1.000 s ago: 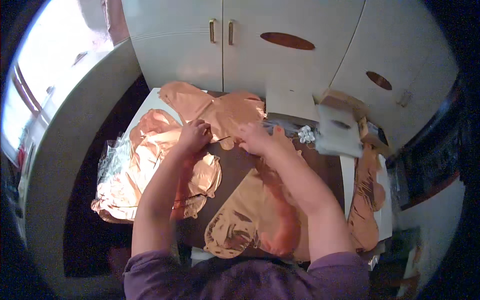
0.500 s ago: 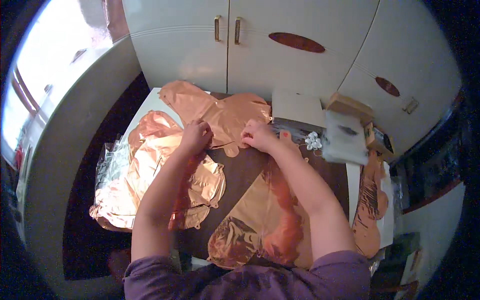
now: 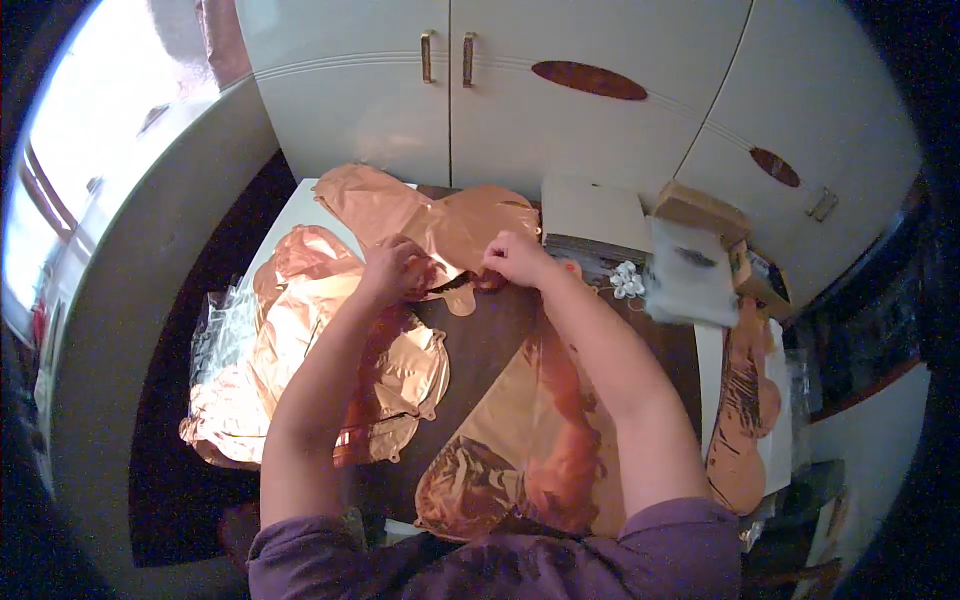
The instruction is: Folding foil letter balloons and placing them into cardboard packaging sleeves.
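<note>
A flat rose-gold foil balloon [image 3: 440, 222] lies at the far side of the table, with a rounded tab at its near edge. My left hand [image 3: 397, 270] is closed on that near edge, left of the tab. On the other side of the tab, my right hand [image 3: 514, 260] pinches the same edge. The foil between them is raised and creased, with a dark fold showing. Beside my left forearm lies a pile of crumpled shiny foil balloons [image 3: 300, 320]. Another foil balloon [image 3: 500, 430] lies flat in front of me, partly under my right arm.
At the right stand a stack of grey cards [image 3: 595, 215], a bunch of small white pieces [image 3: 627, 281], clear plastic bags [image 3: 690, 275] and a cardboard box [image 3: 700, 207]. A narrow foil balloon [image 3: 740, 420] lies along the right edge. White cabinet doors [image 3: 350, 110] rise behind the table.
The balloon's near edge has lifted and creased between my hands, and a dark fold now shows. My right hand has shifted slightly up. The view has moved a little.
</note>
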The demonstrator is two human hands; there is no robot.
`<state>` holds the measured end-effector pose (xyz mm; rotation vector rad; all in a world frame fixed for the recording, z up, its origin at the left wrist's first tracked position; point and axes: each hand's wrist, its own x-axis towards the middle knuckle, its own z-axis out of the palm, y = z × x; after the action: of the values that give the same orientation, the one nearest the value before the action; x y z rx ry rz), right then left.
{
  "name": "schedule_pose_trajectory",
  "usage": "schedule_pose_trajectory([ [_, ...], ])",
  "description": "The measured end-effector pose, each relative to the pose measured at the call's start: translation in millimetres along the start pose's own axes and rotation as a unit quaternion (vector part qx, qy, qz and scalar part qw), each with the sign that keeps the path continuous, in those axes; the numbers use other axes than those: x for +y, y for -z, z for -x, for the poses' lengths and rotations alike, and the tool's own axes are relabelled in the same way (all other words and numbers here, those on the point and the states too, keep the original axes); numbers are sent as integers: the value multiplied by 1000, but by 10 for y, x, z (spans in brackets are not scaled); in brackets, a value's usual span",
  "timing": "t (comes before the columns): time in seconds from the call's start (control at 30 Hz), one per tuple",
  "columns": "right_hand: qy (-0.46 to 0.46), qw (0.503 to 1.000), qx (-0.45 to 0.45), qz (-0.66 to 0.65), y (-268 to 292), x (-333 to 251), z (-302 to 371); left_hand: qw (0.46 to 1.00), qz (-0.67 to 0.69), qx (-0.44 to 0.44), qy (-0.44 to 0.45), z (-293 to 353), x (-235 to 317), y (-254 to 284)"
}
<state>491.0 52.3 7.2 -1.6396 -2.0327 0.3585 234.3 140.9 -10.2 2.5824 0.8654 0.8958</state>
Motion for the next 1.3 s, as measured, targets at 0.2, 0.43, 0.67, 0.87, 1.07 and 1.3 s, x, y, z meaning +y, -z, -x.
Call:
schedule_pose_trajectory([
  [0.2,2,999,8,-52,282,-256,-184,994,-47,-96,-17,-320,714,69],
  [0.43,61,971,229,-32,188,-271,6,995,-25,-91,-39,-357,308,-154],
  [0.67,79,982,169,-5,229,-388,73,966,175,-95,166,-400,408,-82],
  [0.87,52,987,151,18,222,-490,117,945,264,-87,173,-397,537,-22],
  [1.07,25,982,136,131,32,-296,170,939,286,-99,162,-454,364,-38],
  [1.3,208,941,187,188,-20,-433,291,916,346,-39,199,-470,237,-100],
])
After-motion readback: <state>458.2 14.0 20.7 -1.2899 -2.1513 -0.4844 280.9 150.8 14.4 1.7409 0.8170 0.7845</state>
